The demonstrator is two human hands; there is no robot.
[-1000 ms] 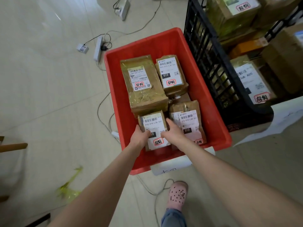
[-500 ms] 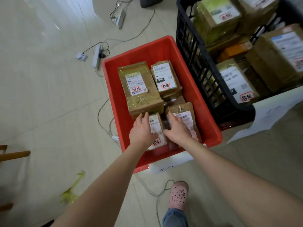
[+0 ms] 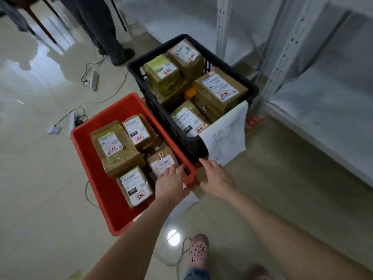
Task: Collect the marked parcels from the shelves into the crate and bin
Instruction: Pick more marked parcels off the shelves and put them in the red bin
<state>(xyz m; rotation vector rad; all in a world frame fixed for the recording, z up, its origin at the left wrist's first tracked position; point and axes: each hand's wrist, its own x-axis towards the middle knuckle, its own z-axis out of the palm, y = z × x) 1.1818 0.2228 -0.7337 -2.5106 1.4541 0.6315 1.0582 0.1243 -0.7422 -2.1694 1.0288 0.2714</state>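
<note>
Hands: both off the front parcel since the earlier frame; left hand [image 3: 171,183] now has its fingers spread over a parcel at the red bin's [image 3: 90,168] 4 o'clock corner, right hand [image 3: 217,178] loose, holding nothing, outside the rim. Marked parcels [image 3: 113,146]: four showing in the bin, more heaped rim-high in the black crate [image 3: 161,114] at 1 o'clock; likely hazards are a nudged crate shedding its top parcel and a foot snagging the cable [image 3: 182,250]. Setting: glossy pale floor [image 3: 40,178], bare grey shelves [image 3: 302,98] at 3 o'clock

bin [image 3: 87,158]: on floor [image 3: 40,188], left of crate [image 3: 137,64]
crate: just beside bin
parcels [image 3: 113,146]: in both
shelves [image 3: 323,110]: right of crate
</note>
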